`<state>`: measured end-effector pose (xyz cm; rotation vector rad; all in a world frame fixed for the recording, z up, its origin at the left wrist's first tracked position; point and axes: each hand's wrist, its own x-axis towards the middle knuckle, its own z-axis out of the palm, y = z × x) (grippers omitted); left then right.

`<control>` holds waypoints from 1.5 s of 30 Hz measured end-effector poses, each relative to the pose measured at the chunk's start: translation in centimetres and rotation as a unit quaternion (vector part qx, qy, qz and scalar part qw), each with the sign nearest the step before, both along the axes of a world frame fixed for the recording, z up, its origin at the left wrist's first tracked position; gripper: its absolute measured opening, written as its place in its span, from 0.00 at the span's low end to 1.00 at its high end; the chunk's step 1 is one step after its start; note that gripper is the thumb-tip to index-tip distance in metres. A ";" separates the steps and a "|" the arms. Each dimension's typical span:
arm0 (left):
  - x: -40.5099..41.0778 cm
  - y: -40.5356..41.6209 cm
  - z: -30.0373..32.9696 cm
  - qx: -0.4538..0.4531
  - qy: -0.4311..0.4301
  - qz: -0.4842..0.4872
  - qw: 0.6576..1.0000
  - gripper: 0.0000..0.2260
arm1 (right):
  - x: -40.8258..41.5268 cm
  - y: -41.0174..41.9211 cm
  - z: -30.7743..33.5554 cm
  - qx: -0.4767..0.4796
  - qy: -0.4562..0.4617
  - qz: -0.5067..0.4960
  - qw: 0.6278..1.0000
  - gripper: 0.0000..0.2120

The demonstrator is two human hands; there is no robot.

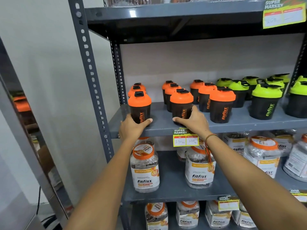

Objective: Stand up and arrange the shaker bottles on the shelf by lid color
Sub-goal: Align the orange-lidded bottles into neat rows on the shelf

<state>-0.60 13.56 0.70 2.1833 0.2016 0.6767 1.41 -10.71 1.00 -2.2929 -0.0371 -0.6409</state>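
Black shaker bottles stand upright on the grey middle shelf. Orange-lidded ones fill the left and centre in three front-to-back rows; green-lidded ones stand at the right. My left hand wraps the base of the front orange-lidded bottle in the leftmost row. My right hand grips the base of the front orange-lidded bottle in the middle row. A third orange row, fronted by a bottle, stands just right of my right hand.
Perforated steel uprights frame the shelf's left end. A yellow price tag hangs from the shelf edge below my right hand. Clear jars with orange lids fill the shelves underneath. Another shelf sits overhead.
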 end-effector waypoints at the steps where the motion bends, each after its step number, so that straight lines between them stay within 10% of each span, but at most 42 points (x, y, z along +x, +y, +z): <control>1: 0.0 0.0 -0.1 0.003 -0.001 0.001 1.000 0.37 | 0.0 0.0 0.0 -0.001 -0.002 0.001 1.000 0.38; 11: -0.9 -0.6 -1.1 -0.071 -0.081 0.014 0.994 0.50 | -0.4 -0.9 0.0 0.064 -0.015 0.076 0.995 0.50; 16: -2.3 -3.5 -2.0 0.017 -0.283 0.113 0.952 0.26 | -1.0 -1.3 0.3 0.175 -0.019 0.099 0.979 0.49; 19: -2.1 -5.8 -2.0 0.144 -0.333 0.001 0.932 0.12 | -1.1 -1.7 1.0 0.220 -0.061 0.080 0.970 0.42; 26: 0.7 -8.4 -1.4 0.341 -0.102 -0.099 0.929 0.17 | -0.4 -2.6 4.5 0.204 -0.199 0.081 0.955 0.24; 35: 3.3 -8.8 0.2 0.382 0.141 -0.145 0.902 0.27 | 5.1 -2.9 10.9 0.269 -0.227 0.102 0.930 0.11; 40: 3.3 -8.9 -0.4 0.382 0.116 -0.132 0.907 0.27 | 10.5 -2.1 15.8 0.013 -0.034 0.158 0.987 0.14; 45: 3.5 -8.9 -0.6 0.378 0.110 -0.128 0.911 0.26 | 12.6 0.7 16.6 -0.259 0.084 0.108 0.956 0.21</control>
